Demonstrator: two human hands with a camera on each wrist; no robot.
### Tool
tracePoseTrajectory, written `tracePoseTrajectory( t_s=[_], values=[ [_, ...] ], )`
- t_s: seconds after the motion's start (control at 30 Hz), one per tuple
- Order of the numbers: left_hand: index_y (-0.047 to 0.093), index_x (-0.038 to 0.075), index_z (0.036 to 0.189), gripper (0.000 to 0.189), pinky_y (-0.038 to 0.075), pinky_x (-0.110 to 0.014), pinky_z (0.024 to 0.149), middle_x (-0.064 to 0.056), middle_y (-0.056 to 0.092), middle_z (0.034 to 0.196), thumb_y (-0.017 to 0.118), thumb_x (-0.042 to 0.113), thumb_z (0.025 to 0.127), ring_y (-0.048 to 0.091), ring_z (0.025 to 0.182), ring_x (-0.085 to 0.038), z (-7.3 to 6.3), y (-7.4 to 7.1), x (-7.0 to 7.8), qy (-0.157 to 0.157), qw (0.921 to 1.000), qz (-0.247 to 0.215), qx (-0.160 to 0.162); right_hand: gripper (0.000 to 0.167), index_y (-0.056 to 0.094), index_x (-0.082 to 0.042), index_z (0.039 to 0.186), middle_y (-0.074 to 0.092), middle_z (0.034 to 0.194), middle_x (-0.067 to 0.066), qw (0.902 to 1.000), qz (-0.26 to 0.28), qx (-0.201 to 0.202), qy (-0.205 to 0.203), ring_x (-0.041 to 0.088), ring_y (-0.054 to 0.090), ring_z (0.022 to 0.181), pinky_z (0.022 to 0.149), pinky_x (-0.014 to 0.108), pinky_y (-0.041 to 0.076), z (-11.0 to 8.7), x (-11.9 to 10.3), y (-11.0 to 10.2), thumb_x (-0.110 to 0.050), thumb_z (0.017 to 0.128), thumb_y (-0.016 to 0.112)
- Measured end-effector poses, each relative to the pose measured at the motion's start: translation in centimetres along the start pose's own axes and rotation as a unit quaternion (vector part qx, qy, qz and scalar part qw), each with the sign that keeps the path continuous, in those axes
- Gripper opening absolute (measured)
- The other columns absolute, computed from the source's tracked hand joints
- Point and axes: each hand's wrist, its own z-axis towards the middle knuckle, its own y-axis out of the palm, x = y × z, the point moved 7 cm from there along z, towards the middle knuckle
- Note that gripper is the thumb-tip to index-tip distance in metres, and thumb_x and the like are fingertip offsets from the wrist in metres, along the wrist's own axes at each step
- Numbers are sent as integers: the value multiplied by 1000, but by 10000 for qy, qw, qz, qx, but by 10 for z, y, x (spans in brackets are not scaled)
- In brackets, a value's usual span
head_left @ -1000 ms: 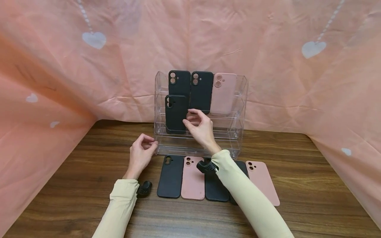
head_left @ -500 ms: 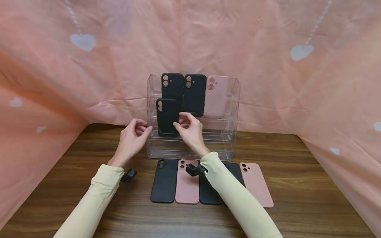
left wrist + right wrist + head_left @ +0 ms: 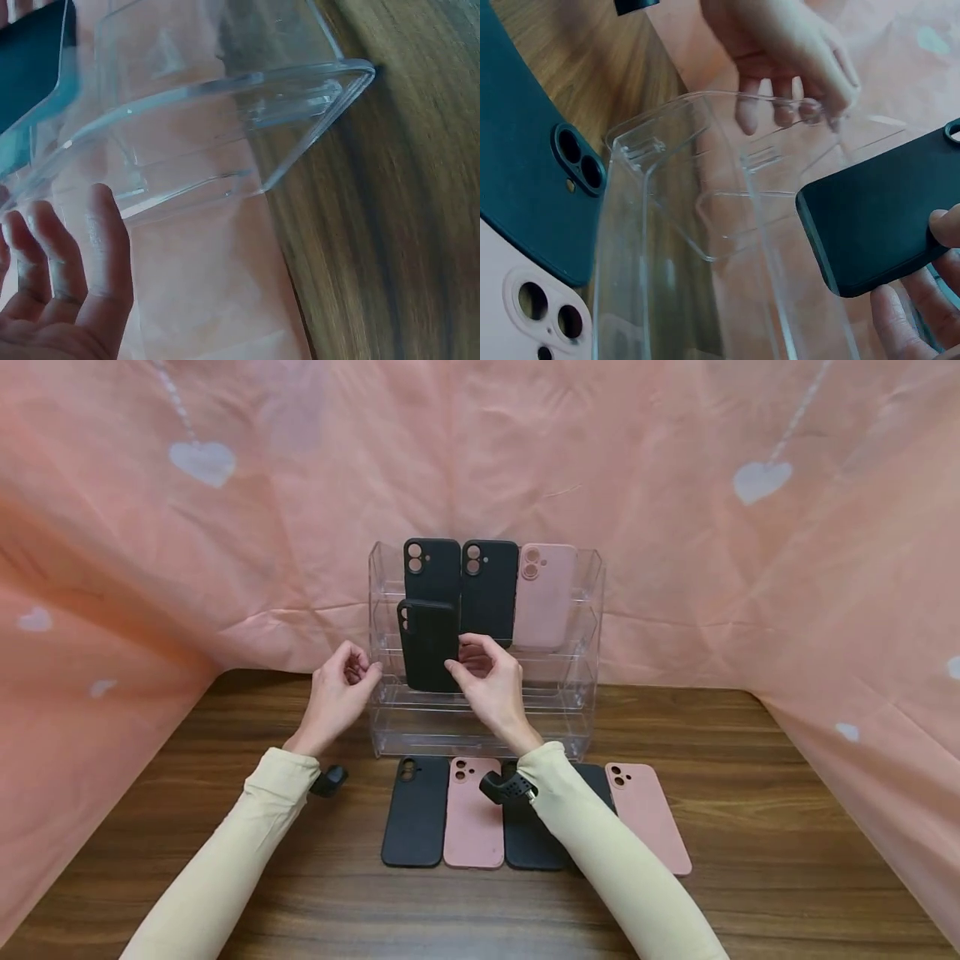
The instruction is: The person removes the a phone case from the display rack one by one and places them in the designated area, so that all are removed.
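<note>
My right hand [image 3: 495,685] pinches a black phone case [image 3: 431,647] by its right edge, thumb in front and fingers behind. The case stands nearly upright, slightly tilted, before the left part of a clear tiered display rack [image 3: 480,743]. In the right wrist view, the case [image 3: 877,217] hangs over the rack's tiers. My left hand [image 3: 337,693] grips the rack's left side edge, with thumb and curled fingers around it. On the top tier stand two black cases [image 3: 432,568] [image 3: 489,593] and a pink case [image 3: 546,597].
In front of the rack lies a row of phone cases: a black one [image 3: 415,814], a pink one [image 3: 474,818], black ones [image 3: 532,835] partly under the right sleeve, and another pink one [image 3: 651,818]. A pink heart-patterned cloth [image 3: 675,568] hangs behind the wooden table [image 3: 750,793].
My left hand has moved up the rack's left edge. The black case in my right hand shifted left, then back right, and now tilts slightly, its lower edge no longer behind the tier's lip.
</note>
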Motion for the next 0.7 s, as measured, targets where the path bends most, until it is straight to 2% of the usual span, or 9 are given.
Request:
tracePoseTrajectory(
  t_s=[0.23, 0.4, 0.47, 0.57, 0.7],
  values=[
    [49, 7, 83, 20, 38, -22, 60, -4, 52, 75, 65, 15, 93, 51, 71, -18, 3, 4, -2, -65, 9999, -72, -109, 37, 67, 0, 123, 70, 106, 20, 9998, 89, 116, -124, 30, 72, 96, 83, 19, 61, -3, -15, -26, -1, 88, 78],
    [48, 7, 82, 20, 37, -24, 60, -4, 50, 73, 63, 15, 92, 49, 69, -18, 4, 5, -1, -117, 9998, -58, -135, 39, 66, 2, 123, 71, 106, 23, 9995, 68, 140, -282, 33, 73, 96, 81, 14, 59, -8, -27, -48, 1, 86, 78],
    [48, 7, 81, 20, 36, -24, 59, -3, 49, 73, 63, 15, 92, 49, 68, -18, 5, 5, -1, -119, 9998, -44, -146, 40, 66, 2, 123, 71, 106, 24, 9993, 119, 139, -320, 28, 74, 93, 80, 14, 60, -10, -30, -56, 3, 85, 78],
    [48, 8, 82, 20, 36, -24, 60, -3, 49, 73, 63, 16, 92, 48, 68, -18, 5, 5, 0, -133, 9997, -18, -192, 43, 66, 3, 125, 71, 109, 25, 9992, 237, 125, -311, 14, 74, 89, 80, 16, 61, -15, -32, -69, 6, 84, 78],
    [48, 9, 83, 20, 37, -24, 61, -3, 49, 74, 63, 17, 94, 48, 69, -18, 4, 5, 0, -175, 9995, 4, -275, 49, 64, 2, 129, 73, 109, 17, 9990, 389, 118, -210, 2, 72, 87, 78, 17, 61, -22, -33, -86, 9, 83, 78]
  ],
)
